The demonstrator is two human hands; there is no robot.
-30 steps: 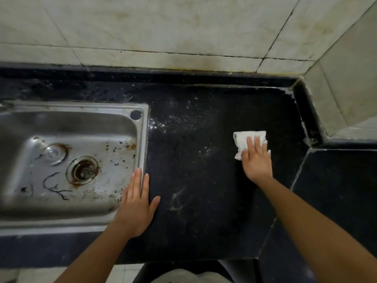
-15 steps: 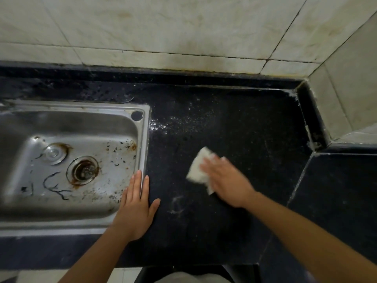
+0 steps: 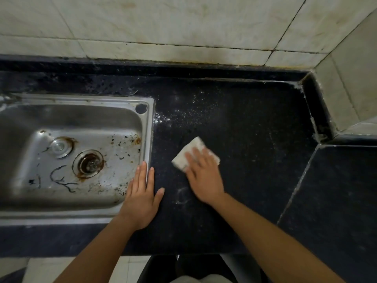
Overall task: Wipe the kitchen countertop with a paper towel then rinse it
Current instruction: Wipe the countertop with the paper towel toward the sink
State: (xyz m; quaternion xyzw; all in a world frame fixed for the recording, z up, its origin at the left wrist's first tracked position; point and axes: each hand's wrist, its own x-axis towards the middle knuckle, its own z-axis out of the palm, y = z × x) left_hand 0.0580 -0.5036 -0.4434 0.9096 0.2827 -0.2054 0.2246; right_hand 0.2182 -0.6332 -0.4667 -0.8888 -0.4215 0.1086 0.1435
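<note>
A folded white paper towel lies flat on the black countertop, just right of the sink. My right hand presses on its near half with straight fingers, covering part of it. My left hand rests flat, fingers straight, across the right rim of the steel sink and the counter beside it. White specks are scattered on the counter behind the towel, and a faint white smear lies between my hands.
The sink basin holds a rusty drain and dark debris. Tiled walls close the back and the right corner. A second dark counter section joins at the right. The counter's front edge runs just below my wrists.
My right hand has slid the paper towel from the right part of the counter leftward and nearer, close to the sink. My left hand has stayed in place.
</note>
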